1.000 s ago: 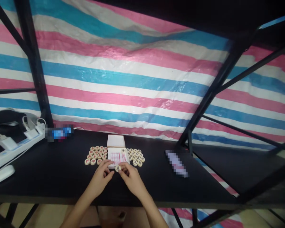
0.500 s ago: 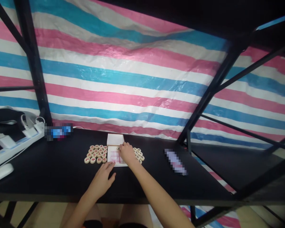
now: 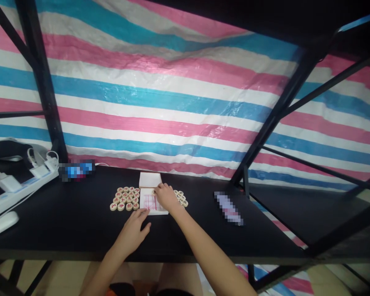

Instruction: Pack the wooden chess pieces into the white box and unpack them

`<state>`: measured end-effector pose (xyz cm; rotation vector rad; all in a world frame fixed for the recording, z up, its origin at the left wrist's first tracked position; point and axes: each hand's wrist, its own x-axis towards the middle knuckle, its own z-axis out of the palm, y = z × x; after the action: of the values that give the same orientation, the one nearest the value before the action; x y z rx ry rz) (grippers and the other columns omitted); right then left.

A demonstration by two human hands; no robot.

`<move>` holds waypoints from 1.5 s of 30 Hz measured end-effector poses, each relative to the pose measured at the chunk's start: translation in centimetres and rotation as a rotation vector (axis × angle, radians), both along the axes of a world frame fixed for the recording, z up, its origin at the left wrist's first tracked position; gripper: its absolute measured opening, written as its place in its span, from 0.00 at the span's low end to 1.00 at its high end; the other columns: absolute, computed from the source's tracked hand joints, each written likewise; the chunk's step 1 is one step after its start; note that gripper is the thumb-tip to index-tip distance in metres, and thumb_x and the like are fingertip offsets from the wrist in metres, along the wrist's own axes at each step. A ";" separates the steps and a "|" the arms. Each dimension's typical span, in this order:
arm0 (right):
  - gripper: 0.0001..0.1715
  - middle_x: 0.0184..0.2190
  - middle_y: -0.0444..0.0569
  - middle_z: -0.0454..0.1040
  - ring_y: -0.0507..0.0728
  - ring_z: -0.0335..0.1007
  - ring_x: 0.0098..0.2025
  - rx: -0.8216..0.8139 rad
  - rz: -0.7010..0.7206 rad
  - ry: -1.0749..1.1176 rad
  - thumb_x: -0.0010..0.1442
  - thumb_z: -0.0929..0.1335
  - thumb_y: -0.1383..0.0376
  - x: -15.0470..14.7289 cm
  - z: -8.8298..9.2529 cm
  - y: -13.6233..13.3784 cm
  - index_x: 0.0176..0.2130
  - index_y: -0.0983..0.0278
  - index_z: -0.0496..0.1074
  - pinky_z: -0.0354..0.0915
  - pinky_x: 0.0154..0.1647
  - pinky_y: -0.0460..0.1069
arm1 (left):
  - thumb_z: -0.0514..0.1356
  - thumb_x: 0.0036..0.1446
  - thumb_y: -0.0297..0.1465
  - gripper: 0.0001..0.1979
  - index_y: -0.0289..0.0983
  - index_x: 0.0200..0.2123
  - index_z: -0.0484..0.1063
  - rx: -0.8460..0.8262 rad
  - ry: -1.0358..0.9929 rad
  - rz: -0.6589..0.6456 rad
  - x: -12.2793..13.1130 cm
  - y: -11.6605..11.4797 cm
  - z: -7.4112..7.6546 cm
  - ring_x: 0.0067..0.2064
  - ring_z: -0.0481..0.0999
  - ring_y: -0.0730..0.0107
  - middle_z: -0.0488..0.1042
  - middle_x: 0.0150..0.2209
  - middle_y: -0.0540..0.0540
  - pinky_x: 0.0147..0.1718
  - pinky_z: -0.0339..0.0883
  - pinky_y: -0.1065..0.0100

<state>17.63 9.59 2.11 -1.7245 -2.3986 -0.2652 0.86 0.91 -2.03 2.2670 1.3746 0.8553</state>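
Note:
An open white box point(image 3: 154, 213) with a red-lined sheet inside lies on the black table, its lid point(image 3: 150, 180) folded back behind it. My right hand point(image 3: 167, 197) reaches over the right half of the box, fingers bent in a pinch. A pale xiangqi piece point(image 3: 154, 191) shows at its fingertips by the box's rear edge, mostly covered. My left hand point(image 3: 135, 227) rests open, fingertips at the box's front left corner. Rows of red-marked xiangqi pieces point(image 3: 128, 200) sit left of the box. Dark-marked xiangqi pieces point(image 3: 181, 197) stand to the right, partly hidden behind my right hand.
A white power strip point(image 3: 27, 187) with plugged-in chargers and a white mouse-shaped object point(image 3: 3, 223) are at the far left. Two blurred-out items lie on the table, one at the back left point(image 3: 77, 170), one at the right point(image 3: 228, 209). Black frame posts point(image 3: 265, 131) flank the table.
My right hand has shifted very slightly right, baring a little more of the box's front right corner. My left hand keeps its place. The whole view has moved a touch.

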 end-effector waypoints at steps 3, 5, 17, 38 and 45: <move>0.16 0.44 0.53 0.70 0.58 0.64 0.45 0.035 -0.053 0.058 0.62 0.60 0.71 1.9 0.9 -0.6 0.46 0.62 0.70 0.58 0.42 0.50 | 0.54 0.56 0.29 0.21 0.37 0.53 0.68 0.000 -0.008 0.002 -0.1 0.0 -0.2 0.55 0.67 0.57 0.69 0.53 0.40 0.55 0.60 0.57; 0.16 0.42 0.52 0.71 0.57 0.65 0.44 0.060 -0.099 0.099 0.62 0.59 0.71 3.8 1.0 -1.8 0.46 0.62 0.70 0.58 0.41 0.49 | 0.54 0.56 0.29 0.21 0.38 0.54 0.67 0.006 -0.022 0.009 -0.1 0.0 -0.4 0.56 0.66 0.57 0.67 0.55 0.40 0.55 0.60 0.57; 0.10 0.39 0.53 0.70 0.60 0.65 0.39 0.238 -0.212 0.197 0.60 0.64 0.65 5.7 -5.1 -9.9 0.41 0.63 0.72 0.59 0.38 0.52 | 0.53 0.57 0.28 0.11 0.40 0.39 0.73 -0.015 -0.110 -0.084 -0.4 -1.1 1.0 0.42 0.73 0.65 0.72 0.39 0.46 0.44 0.67 0.65; 0.10 0.36 0.45 0.68 0.51 0.67 0.31 -0.187 0.197 0.977 0.51 0.67 0.72 0.1 -3.8 -11.1 0.37 0.62 0.70 0.65 0.33 0.45 | 0.54 0.53 0.29 0.11 0.38 0.35 0.76 -0.192 -0.159 -0.108 -0.1 -0.9 2.0 0.33 0.74 0.67 0.77 0.33 0.46 0.35 0.66 0.70; 0.07 0.34 0.44 0.69 0.50 0.66 0.29 -0.207 0.183 0.984 0.51 0.69 0.69 0.1 -4.0 -10.8 0.34 0.62 0.71 0.64 0.30 0.45 | 0.56 0.49 0.28 0.07 0.38 0.32 0.74 -0.188 -0.176 -0.110 -0.1 -0.8 1.8 0.33 0.73 0.68 0.76 0.31 0.49 0.34 0.64 0.71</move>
<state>17.72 -1.20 -1.90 -1.2242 -1.8181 0.7131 0.72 0.13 -0.26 2.0518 1.1889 0.8300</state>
